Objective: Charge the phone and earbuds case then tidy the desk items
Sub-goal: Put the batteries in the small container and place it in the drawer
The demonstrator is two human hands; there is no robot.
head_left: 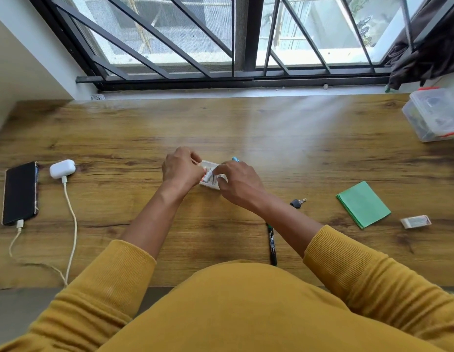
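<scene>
Lying at the far left of the desk (246,128), the phone (19,193) and the white earbuds case (62,168) sit just beside each other, each with a white cable (73,224) plugged into its near end; both are well apart from the hands. The cables run off the near desk edge.

Both hands meet at the middle of the desk over a small white box (210,176). The left hand (181,168) has its fingers curled round the box's left side. The right hand (236,182) pinches something small and pale at the box's top, but what it is cannot be made out, since the fingers cover most of it. A blue tip (235,159) shows just behind the right hand; the rest is hidden.

A black marker (271,246) lies partly under the right forearm, a key (298,203) just beside that arm. Further right are a green paper pad (363,204) and a small eraser (415,221). A clear plastic container (435,114) at the far right corner is cut off by the frame edge, its contents blurred.
</scene>
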